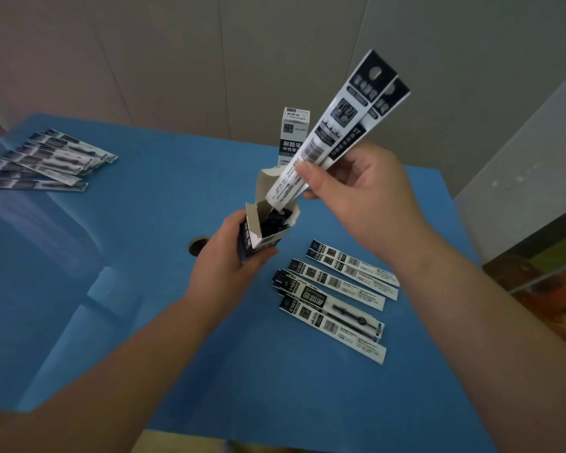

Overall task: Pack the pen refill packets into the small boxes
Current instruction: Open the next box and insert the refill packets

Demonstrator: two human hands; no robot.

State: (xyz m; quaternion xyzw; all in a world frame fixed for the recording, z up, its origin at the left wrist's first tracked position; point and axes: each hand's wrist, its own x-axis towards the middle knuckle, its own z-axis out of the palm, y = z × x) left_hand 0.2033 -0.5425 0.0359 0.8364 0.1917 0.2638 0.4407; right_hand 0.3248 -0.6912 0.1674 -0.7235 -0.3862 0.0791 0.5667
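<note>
My left hand [224,259] grips a small open box [265,228] above the blue table, its flaps up and dark packets showing inside. My right hand [356,194] pinches two long black-and-white pen refill packets [337,129], tilted up to the right, with their lower ends at the box mouth. Several more refill packets [337,291] lie flat on the table below my right hand. Another pile of packets [49,158] lies at the far left. A second small box [293,135] stands upright behind the held packets, partly hidden.
The blue table [164,197] has a round hole [196,246] just left of my left hand. A pale wall runs behind the table. A colourful surface [543,282] lies past the table's right edge.
</note>
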